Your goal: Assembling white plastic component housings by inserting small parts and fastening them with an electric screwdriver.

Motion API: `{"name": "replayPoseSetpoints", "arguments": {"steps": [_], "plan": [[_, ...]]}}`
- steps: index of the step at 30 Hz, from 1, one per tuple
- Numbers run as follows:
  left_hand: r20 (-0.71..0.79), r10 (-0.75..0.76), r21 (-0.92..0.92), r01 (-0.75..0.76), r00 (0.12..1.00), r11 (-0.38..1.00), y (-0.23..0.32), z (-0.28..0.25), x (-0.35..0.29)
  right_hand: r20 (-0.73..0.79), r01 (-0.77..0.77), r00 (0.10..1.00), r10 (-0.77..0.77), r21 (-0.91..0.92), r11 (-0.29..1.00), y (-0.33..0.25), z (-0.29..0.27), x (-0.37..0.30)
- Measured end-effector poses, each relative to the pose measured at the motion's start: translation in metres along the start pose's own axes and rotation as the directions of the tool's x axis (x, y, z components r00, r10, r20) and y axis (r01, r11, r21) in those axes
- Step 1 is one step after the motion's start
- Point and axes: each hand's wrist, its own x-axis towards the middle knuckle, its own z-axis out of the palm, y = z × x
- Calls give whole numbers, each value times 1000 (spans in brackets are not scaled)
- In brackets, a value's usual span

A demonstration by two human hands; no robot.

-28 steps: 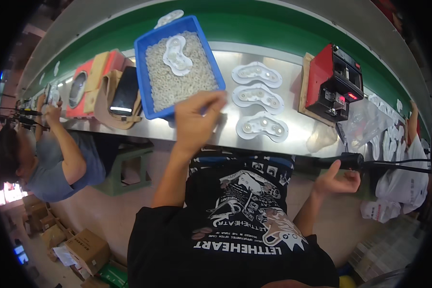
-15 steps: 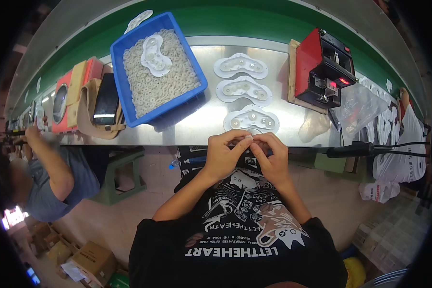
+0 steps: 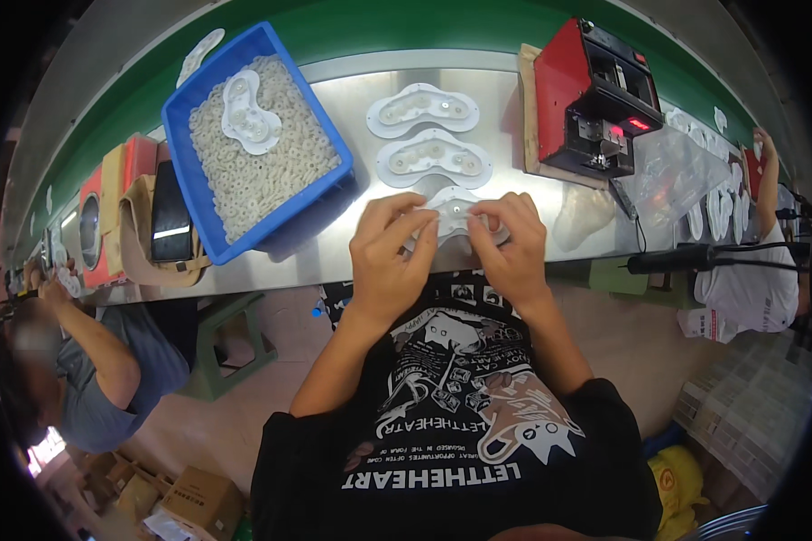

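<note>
A white, wavy-edged plastic plate [image 3: 457, 196] lies near the front edge of the metal table, partly hidden by both hands. My left hand [image 3: 392, 252] is over its left part, thumb and forefinger pinched close together. Over the right part is my right hand [image 3: 514, 239], its fingers bent and its thumb near the forefinger. Whatever is between the fingertips is too small or hidden to make out. Two similar plates, the middle one [image 3: 435, 158] and the far one [image 3: 423, 109], lie behind in a row, with small round pieces in their recesses.
Left of the plates a blue bin [image 3: 332, 144] holds many whitish rings and another white plate [image 3: 248, 113]. A red and black machine [image 3: 595, 99] with a lit display stands at right, near clear plastic bags [image 3: 681, 194]. A dark phone [image 3: 173, 216] lies left; people work at both sides.
My hands have moved forward from the table edge onto the nearest plate and come apart; before, they met around a small whitish piece. The view has shifted slightly.
</note>
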Motion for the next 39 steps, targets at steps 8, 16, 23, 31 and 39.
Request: {"name": "replayPoseSetpoints", "arguments": {"steps": [8, 16, 23, 31, 39], "plan": [[122, 41, 176, -62, 992, 982, -25, 8, -1, 20, 170, 985, -169, -134, 976, 13, 20, 13], [72, 143, 288, -157, 987, 945, -18, 25, 0, -19, 36, 999, -40, -184, 982, 21, 22, 9], [164, 57, 256, -98, 985, 962, -18, 18, 0, 34, -77, 996, 82, -127, 989, 23, 24, 10], [195, -24, 190, -14, 980, 982, -30, 15, 3, -126, 72, 989, -81, -69, 995, 18, 22, -2], [140, 113, 265, -148, 984, 953, -21, 26, 6, -671, -73, 582, -459, -606, 792, 16, -156, -64]]}}
